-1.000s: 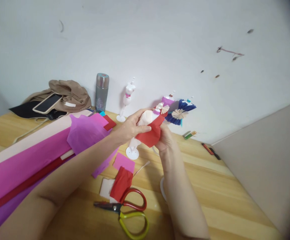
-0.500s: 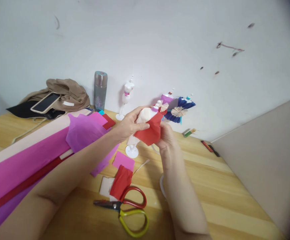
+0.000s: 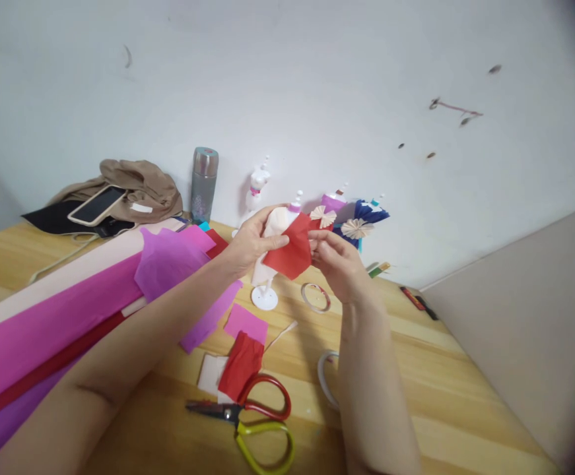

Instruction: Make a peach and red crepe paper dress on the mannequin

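Observation:
In the middle of the head view, a small white dress-form mannequin (image 3: pixel 294 208) stands on a round white base (image 3: pixel 264 298), wrapped in pale pink paper (image 3: pixel 277 223). A piece of red crepe paper (image 3: pixel 293 247) lies across its front. My left hand (image 3: pixel 255 244) is closed around the mannequin's left side, its thumb pressing the red paper and its other fingers hidden behind. At the paper's right edge, my right hand (image 3: pixel 339 260) has its fingertips bent together in a pinch. Scissors (image 3: pixel 237 414) with red and yellow handles lie below, beside cut red paper (image 3: pixel 241 363).
Paper sheets (image 3: pixel 69 307) in pink and purple spread over the left side. A flask (image 3: pixel 204 185), a phone (image 3: pixel 96 204) and brown cloth (image 3: pixel 141 178) stand or lie along the wall. Dressed mannequins (image 3: pixel 366 214) are behind. Tape rolls (image 3: pixel 315 297) lie near my right arm.
My right hand has shifted from behind the red paper to its right edge, its fingers now showing. The tape roll by the base shows more fully. The left hand keeps its hold.

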`<act>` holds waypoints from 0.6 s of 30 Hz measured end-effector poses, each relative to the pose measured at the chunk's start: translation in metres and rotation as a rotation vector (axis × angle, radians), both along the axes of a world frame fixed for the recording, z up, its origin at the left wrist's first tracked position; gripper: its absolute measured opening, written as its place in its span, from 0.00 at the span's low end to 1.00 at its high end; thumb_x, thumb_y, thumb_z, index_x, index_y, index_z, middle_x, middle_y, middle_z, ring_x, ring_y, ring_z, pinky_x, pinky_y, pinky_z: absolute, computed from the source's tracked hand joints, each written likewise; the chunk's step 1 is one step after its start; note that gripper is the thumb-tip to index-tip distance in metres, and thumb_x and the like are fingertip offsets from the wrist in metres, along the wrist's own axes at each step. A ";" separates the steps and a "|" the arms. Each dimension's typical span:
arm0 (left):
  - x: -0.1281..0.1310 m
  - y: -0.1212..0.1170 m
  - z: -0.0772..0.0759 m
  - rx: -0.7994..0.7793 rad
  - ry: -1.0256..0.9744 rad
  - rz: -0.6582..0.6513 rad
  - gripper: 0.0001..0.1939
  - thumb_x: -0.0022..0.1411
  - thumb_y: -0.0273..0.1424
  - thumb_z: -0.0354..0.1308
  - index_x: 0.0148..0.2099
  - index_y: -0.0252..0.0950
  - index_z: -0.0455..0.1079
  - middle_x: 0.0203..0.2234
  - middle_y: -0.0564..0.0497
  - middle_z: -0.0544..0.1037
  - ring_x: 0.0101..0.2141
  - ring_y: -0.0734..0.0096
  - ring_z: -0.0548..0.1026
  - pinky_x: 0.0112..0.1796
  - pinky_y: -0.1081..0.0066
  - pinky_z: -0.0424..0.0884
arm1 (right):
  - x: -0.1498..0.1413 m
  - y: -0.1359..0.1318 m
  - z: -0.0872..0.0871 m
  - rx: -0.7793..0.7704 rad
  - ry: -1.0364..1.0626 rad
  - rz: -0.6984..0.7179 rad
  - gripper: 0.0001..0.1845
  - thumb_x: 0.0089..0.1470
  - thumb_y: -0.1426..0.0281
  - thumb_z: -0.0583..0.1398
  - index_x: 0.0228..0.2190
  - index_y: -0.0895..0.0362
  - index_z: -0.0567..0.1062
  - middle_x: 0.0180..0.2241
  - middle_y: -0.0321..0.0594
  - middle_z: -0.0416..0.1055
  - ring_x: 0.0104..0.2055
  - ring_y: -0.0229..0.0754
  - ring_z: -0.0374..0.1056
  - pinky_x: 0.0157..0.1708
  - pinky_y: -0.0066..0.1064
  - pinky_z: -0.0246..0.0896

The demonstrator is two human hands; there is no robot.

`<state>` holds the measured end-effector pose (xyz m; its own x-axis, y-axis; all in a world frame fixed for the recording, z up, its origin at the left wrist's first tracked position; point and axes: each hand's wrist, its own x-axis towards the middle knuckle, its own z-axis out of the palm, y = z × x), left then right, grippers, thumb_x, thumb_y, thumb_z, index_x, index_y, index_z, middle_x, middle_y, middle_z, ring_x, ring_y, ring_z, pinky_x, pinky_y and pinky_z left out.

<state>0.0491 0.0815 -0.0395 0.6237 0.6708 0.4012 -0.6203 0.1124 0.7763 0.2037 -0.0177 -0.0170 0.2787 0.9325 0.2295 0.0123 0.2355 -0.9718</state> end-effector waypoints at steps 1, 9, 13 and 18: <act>-0.001 0.000 0.001 -0.007 -0.003 0.017 0.35 0.43 0.33 0.75 0.54 0.39 0.68 0.45 0.48 0.78 0.45 0.62 0.76 0.49 0.64 0.69 | -0.001 0.000 -0.001 0.002 -0.003 0.015 0.24 0.35 0.56 0.75 0.35 0.53 0.81 0.27 0.35 0.77 0.28 0.39 0.71 0.32 0.32 0.67; 0.000 0.001 0.001 -0.040 -0.001 0.068 0.33 0.43 0.31 0.75 0.52 0.37 0.70 0.44 0.48 0.79 0.45 0.63 0.76 0.49 0.64 0.69 | -0.004 0.005 -0.006 -0.012 0.018 0.027 0.20 0.33 0.63 0.76 0.31 0.54 0.82 0.26 0.36 0.78 0.27 0.38 0.71 0.31 0.31 0.67; 0.000 0.000 0.000 -0.046 0.004 0.053 0.33 0.43 0.32 0.75 0.52 0.37 0.69 0.44 0.48 0.79 0.46 0.61 0.77 0.50 0.62 0.69 | -0.006 0.005 -0.008 -0.009 0.052 0.028 0.19 0.35 0.59 0.75 0.30 0.55 0.81 0.26 0.36 0.77 0.27 0.38 0.70 0.31 0.31 0.66; 0.001 0.000 -0.001 -0.058 0.004 0.022 0.34 0.43 0.32 0.75 0.53 0.37 0.69 0.44 0.47 0.80 0.46 0.60 0.77 0.50 0.61 0.70 | -0.009 0.009 -0.011 -0.019 0.106 0.013 0.15 0.33 0.62 0.75 0.23 0.54 0.79 0.25 0.35 0.77 0.26 0.38 0.70 0.30 0.31 0.66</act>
<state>0.0499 0.0817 -0.0402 0.6098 0.7066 0.3589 -0.6202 0.1434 0.7712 0.1951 -0.0084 -0.0284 0.2886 0.9401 0.1814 -0.0939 0.2163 -0.9718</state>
